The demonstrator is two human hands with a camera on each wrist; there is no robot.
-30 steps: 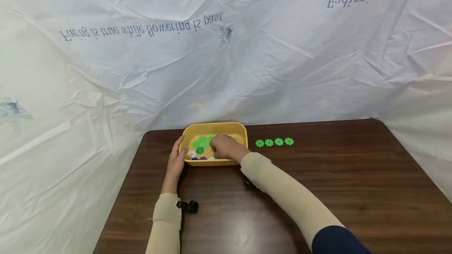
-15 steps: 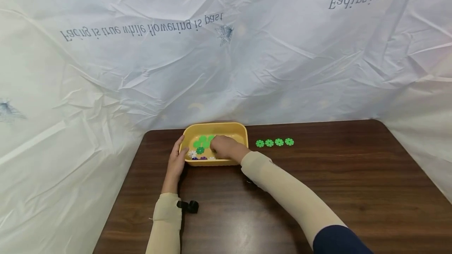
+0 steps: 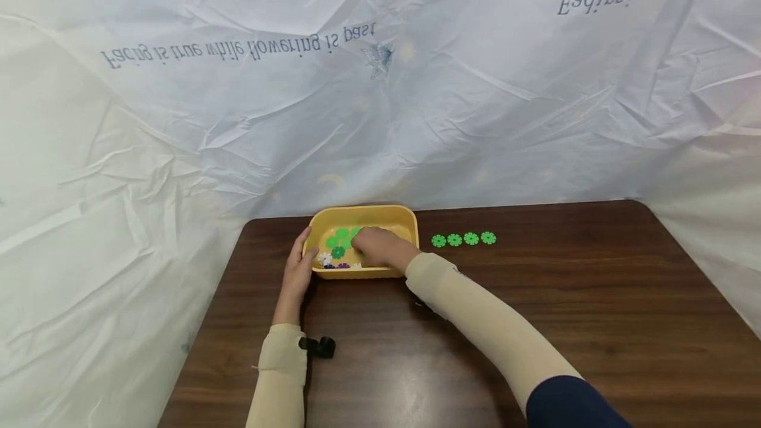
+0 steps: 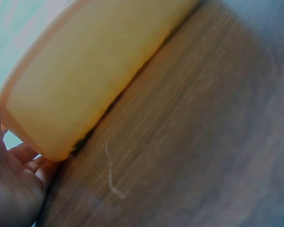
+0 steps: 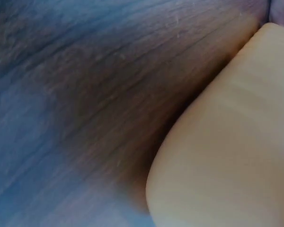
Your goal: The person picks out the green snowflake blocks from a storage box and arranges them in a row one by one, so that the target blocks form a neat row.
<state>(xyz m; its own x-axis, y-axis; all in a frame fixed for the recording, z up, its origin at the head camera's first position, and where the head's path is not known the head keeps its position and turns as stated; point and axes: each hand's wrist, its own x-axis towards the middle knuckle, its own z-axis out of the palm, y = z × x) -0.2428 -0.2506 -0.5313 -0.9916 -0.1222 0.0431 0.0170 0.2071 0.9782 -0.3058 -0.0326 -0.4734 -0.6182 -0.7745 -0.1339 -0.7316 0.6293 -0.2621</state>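
Observation:
A yellow plastic tray (image 3: pixel 404 220) stands at the back of the dark wooden table (image 3: pixel 535 322). It holds several flower-shaped discs, with green ones (image 3: pixel 340 238) at its left and white and purple ones (image 3: pixel 325 259) near its front wall. My left hand (image 3: pixel 299 264) lies with straight fingers against the tray's left side; the left wrist view shows the hand (image 4: pixel 14 189) at the tray wall (image 4: pixel 94 80). My right hand (image 3: pixel 376 246) reaches into the tray with knuckles up. Its fingertips are hidden among the discs. The right wrist view shows only the tray's outer wall (image 5: pixel 236 142).
Several green flower discs (image 3: pixel 463 239) lie in a row on the table just right of the tray. A crumpled white plastic sheet with printed lettering (image 3: pixel 380 84) hangs behind and at both sides. A small black device (image 3: pixel 318 347) sits at my left wrist.

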